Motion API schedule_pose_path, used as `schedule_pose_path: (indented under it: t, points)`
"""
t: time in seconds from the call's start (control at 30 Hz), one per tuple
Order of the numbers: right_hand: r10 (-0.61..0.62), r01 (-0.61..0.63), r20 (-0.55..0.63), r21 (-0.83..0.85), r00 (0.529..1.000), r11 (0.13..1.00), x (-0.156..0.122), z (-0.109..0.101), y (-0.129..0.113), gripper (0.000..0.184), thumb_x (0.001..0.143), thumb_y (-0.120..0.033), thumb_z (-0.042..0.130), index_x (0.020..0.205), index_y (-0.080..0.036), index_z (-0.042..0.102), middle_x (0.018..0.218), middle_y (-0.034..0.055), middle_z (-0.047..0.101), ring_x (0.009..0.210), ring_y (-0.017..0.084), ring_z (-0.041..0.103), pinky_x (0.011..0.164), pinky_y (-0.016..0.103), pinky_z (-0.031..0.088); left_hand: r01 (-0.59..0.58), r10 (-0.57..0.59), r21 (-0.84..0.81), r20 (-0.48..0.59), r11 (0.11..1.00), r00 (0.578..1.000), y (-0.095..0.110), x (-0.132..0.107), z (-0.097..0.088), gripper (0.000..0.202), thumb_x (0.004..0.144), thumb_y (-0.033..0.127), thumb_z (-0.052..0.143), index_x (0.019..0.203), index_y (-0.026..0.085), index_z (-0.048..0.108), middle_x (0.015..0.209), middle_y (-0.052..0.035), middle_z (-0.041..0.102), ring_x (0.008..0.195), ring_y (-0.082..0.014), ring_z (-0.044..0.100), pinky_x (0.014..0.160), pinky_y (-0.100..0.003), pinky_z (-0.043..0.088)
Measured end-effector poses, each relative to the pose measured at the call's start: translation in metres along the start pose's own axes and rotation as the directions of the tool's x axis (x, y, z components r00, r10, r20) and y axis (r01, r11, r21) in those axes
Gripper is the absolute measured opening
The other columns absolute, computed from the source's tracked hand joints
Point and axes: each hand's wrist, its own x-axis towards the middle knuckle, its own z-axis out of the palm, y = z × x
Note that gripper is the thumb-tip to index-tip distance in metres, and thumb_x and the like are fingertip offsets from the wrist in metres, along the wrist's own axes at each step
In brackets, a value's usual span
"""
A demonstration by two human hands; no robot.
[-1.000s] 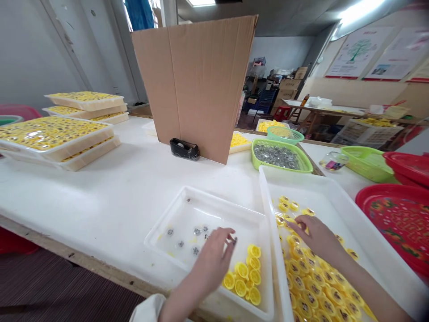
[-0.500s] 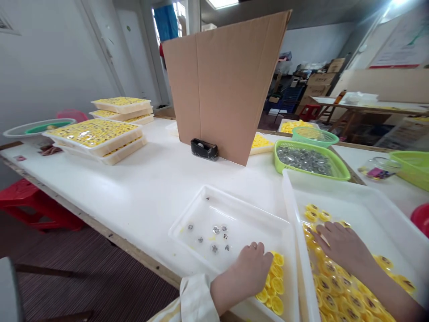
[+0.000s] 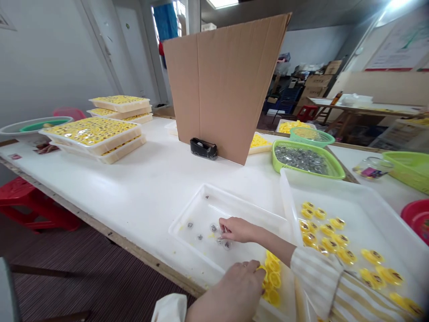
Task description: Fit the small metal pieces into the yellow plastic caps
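Note:
My left hand is over the near right of a small white tray. Its fingertips pinch a yellow round cap beside several stacked yellow caps. My right hand reaches across the same tray, thumb and forefinger closing round a small clear disc, mostly hidden by the fingers. Around those fingertips lie more clear discs with dark prints, such as one clear disc. To the right, a larger white tray holds yellow caps with dark-printed centres.
A green basket of clear discs stands behind the trays. An upright cardboard sheet and a black tape dispenser are farther back. Stacked filled trays stand at left. A glass jar and red basin are at right.
My right hand has moved left from the larger tray to the clear discs in the small tray. My left hand has shifted slightly nearer to me, and a yellow cap now shows at its fingertips.

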Motion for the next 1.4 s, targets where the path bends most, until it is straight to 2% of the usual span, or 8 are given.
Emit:
schedule_pose_path:
  t: [0.1,0.23,0.53,0.77,0.97,1.1,1.27,1.4]
  points:
    - [0.066,-0.061,-0.020,0.197,0.998,0.979,-0.011,-0.010,0.016,0.025,0.081,-0.038,0.063,0.075,-0.021,0.046,0.057,-0.0058,0.052,0.047,0.011,0.051,0.045,0.022,0.035,0.060,-0.060,0.000,0.002,0.998,0.998,-0.011,-0.003,-0.014,0.024,0.087,0.016,0.045,0.108,0.015,0.056,0.108,-0.0128,0.062,0.096,-0.0269,0.061,0.080,-0.038,0.050]
    - [0.184,-0.109,-0.171,0.373,0.968,0.922,-0.040,-0.033,0.033,0.026,0.082,-0.045,0.057,0.079,-0.020,0.051,0.051,-0.0072,0.046,0.044,0.009,0.045,0.041,0.021,0.034,0.034,-0.035,0.053,0.026,0.998,0.999,-0.027,0.032,-0.017,0.027,0.085,0.013,0.044,0.108,0.014,0.057,0.103,-0.0128,0.061,0.090,-0.0271,0.062,0.074,-0.037,0.051]
    - [0.506,-0.127,-0.317,0.737,0.802,0.664,-0.127,-0.049,0.055,0.044,0.067,-0.058,0.070,0.074,-0.016,0.059,0.051,-0.0055,0.049,0.040,0.007,0.041,0.039,0.022,0.034,-0.180,0.172,0.065,0.112,0.981,0.979,-0.032,0.113,-0.001,0.040,0.082,0.020,0.056,0.121,0.026,0.055,0.112,-0.0125,0.055,0.097,-0.0282,0.059,0.076,-0.037,0.050]
    - [0.524,-0.008,-0.295,0.866,0.799,0.501,-0.150,-0.034,0.040,0.043,0.073,-0.056,0.067,0.080,-0.021,0.045,0.086,0.0066,0.068,0.065,0.017,0.065,0.045,0.025,0.047,-0.084,0.084,-0.026,0.019,0.996,0.996,-0.043,0.098,-0.012,0.035,0.073,0.025,0.067,0.105,0.015,0.057,0.104,-0.0123,0.061,0.101,-0.0285,0.058,0.083,-0.038,0.049]
    - [0.484,-0.043,-0.277,0.834,0.830,0.550,-0.149,-0.017,0.047,0.051,0.071,-0.062,0.064,0.096,-0.021,0.049,0.061,-0.0049,0.058,0.042,0.010,0.050,0.040,0.024,0.044,0.048,-0.076,-0.235,-0.111,0.971,0.991,-0.060,0.085,-0.017,0.046,0.078,0.027,0.064,0.120,0.017,0.049,0.109,-0.0094,0.064,0.097,-0.0219,0.061,0.087,-0.036,0.049]
    - [0.403,-0.016,-0.275,0.810,0.873,0.586,-0.148,-0.010,0.032,0.054,0.078,-0.063,0.057,0.109,-0.019,0.053,0.057,-0.0068,0.050,0.040,0.008,0.043,0.039,0.023,0.037,0.097,-0.181,-0.375,-0.196,0.922,0.964,-0.056,0.070,-0.028,0.036,0.078,0.037,0.066,0.107,0.017,0.057,0.104,-0.0067,0.062,0.086,-0.0168,0.060,0.080,-0.030,0.050]
    - [0.329,0.041,-0.304,0.787,0.894,0.616,-0.149,-0.006,-0.005,0.046,0.088,-0.057,0.048,0.113,-0.020,0.055,0.055,-0.0075,0.036,0.048,0.008,0.033,0.044,0.022,0.027,0.068,-0.268,-0.777,-0.132,0.625,0.954,-0.030,0.041,-0.047,0.036,0.068,0.038,0.075,0.096,0.021,0.059,0.086,0.0006,0.061,0.065,-0.0121,0.060,0.060,-0.024,0.049]
    - [0.308,0.095,-0.342,0.791,0.888,0.604,-0.151,0.000,-0.028,0.039,0.091,-0.053,0.047,0.120,-0.027,0.042,0.066,-0.0063,0.044,0.049,0.007,0.033,0.045,0.022,0.028,0.056,-0.319,-0.887,-0.105,0.459,0.942,-0.016,0.027,-0.046,0.031,0.066,0.031,0.075,0.091,0.020,0.060,0.064,0.0051,0.055,0.058,-0.0150,0.064,0.056,-0.025,0.048]
